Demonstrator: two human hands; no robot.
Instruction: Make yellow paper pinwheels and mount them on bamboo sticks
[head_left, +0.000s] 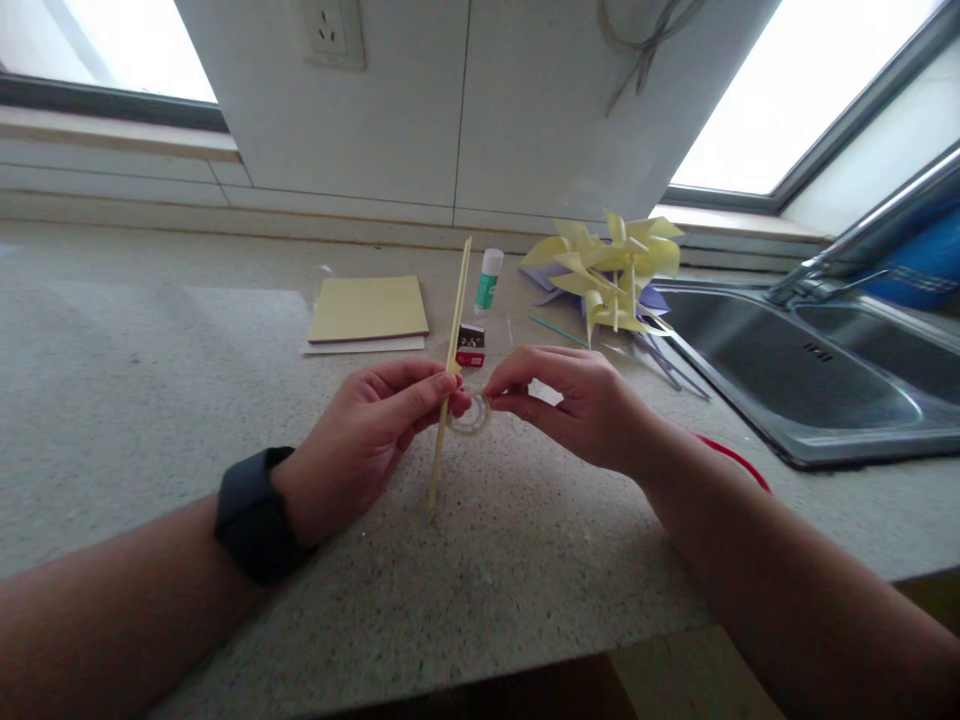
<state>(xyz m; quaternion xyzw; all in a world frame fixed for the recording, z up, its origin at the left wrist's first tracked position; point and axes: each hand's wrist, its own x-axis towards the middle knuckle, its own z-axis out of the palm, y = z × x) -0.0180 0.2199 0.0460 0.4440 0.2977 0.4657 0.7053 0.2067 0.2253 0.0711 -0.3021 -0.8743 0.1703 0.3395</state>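
Observation:
My left hand, with a dark watch on its wrist, pinches a long, thin pale-yellow stick between thumb and fingers. The stick leans slightly and looks split or doubled toward its upper end. A scrap of yellow shows beside the thumb. My right hand has thumb and forefinger closed at the edge of a small clear ring, which looks like a roll of clear tape. This roll sits between the two hands, close to the stick, and my left fingertips partly cover it.
Behind the hands are a red box of small metal pieces, a glue stick and a stack of yellow paper. Yellow and purple paper pinwheels lie at the back right, beside a steel sink. A red curved object lies behind my right forearm.

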